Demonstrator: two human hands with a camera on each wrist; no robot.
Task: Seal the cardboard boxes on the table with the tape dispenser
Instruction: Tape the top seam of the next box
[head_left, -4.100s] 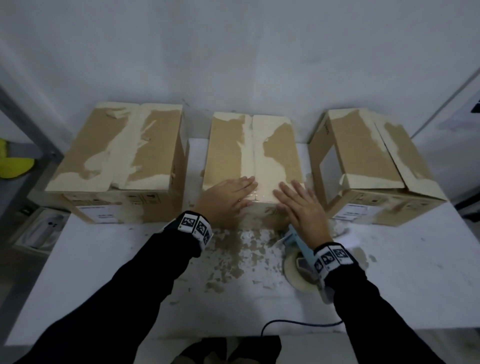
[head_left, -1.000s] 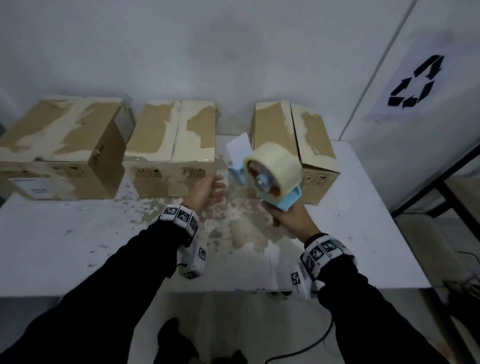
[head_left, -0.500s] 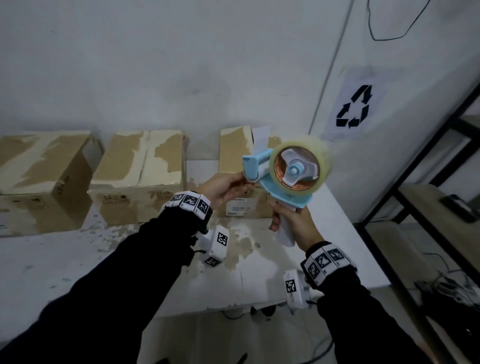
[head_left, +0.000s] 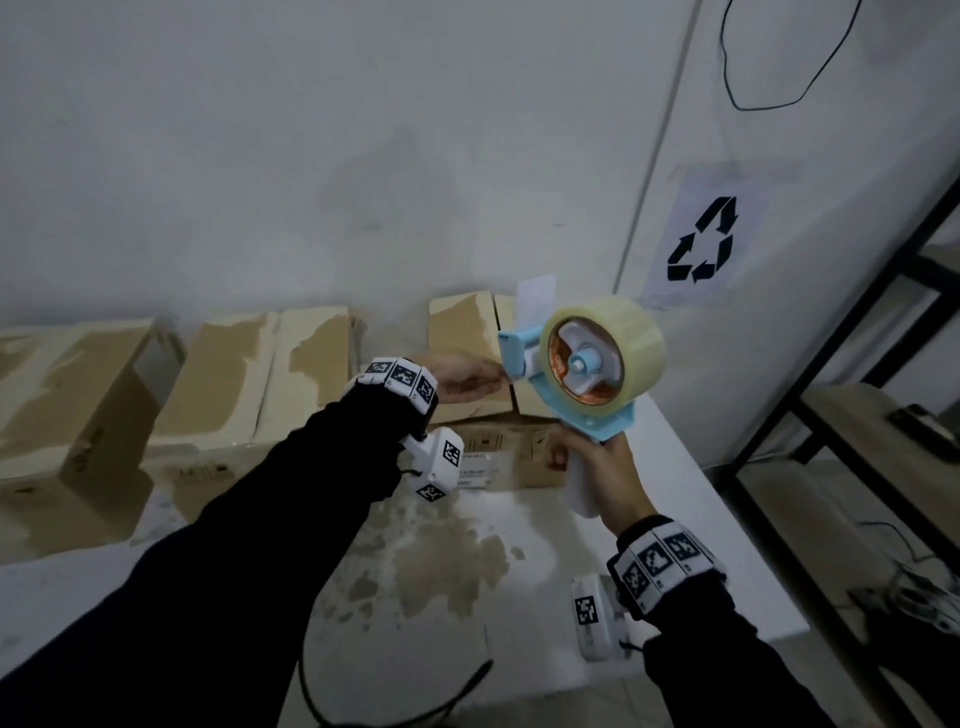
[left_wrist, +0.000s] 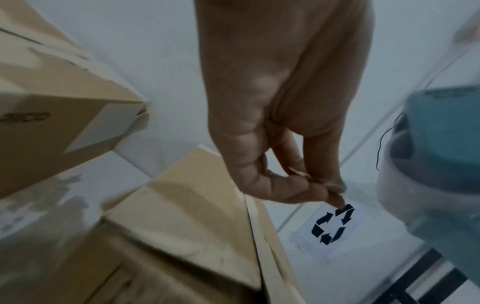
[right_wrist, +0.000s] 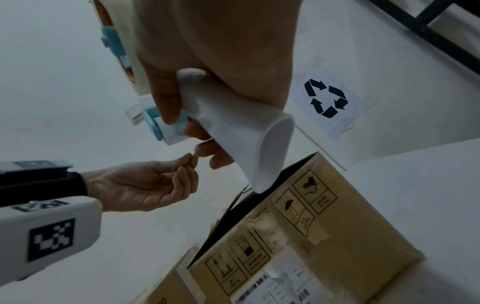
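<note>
My right hand (head_left: 597, 467) grips the white handle (right_wrist: 246, 133) of the blue tape dispenser (head_left: 587, 384) and holds it up in the air above the right cardboard box (head_left: 460, 327). Its clear tape roll (head_left: 623, 332) faces me. My left hand (head_left: 467, 382) reaches to the dispenser's front. Thumb and fingertips (left_wrist: 324, 191) pinch together there on the tape end, and the clear tape itself barely shows. The middle box (head_left: 249, 379) and the left box (head_left: 62, 395) stand further left along the wall. All three have their top flaps down.
The white table (head_left: 467, 597) is stained with torn brown paper in front of the boxes. A black metal rack (head_left: 857, 415) stands close to the table's right edge. A recycling sign (head_left: 701, 239) is on the wall behind. A black cable (head_left: 415, 696) hangs at the front edge.
Four seconds ago both hands lay flat on the middle box and the dispenser sat on the table. Since then my right hand has raised it by the right box and my left hand has reached its front.
</note>
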